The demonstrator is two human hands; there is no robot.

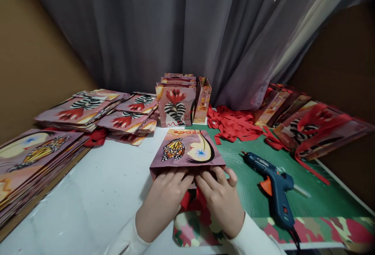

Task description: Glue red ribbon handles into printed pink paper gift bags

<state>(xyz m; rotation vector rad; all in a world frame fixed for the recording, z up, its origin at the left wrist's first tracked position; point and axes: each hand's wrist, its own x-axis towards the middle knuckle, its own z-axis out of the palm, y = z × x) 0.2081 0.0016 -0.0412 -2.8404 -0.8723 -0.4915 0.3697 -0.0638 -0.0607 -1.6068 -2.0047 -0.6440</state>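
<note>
A purple paper bag (187, 149) printed with a butterfly and a face lies at the centre, its open end toward me. My left hand (166, 196) reaches into the bag's mouth from the left, fingertips hidden under the top panel. Beside it my right hand (219, 192) has its fingers spread at the right part of the mouth, some tips tucked inside. Red ribbon (195, 200) shows between and below both hands, over a camouflage-patterned strip (199, 227).
A blue glue gun (277, 188) lies on the green mat (234, 169) at right. Red ribbons (234, 122) are heaped behind. Finished-looking bags (175, 106) stand at the back, others (310, 130) at right. Flat stacks (79, 110) fill the left, near a cardboard edge.
</note>
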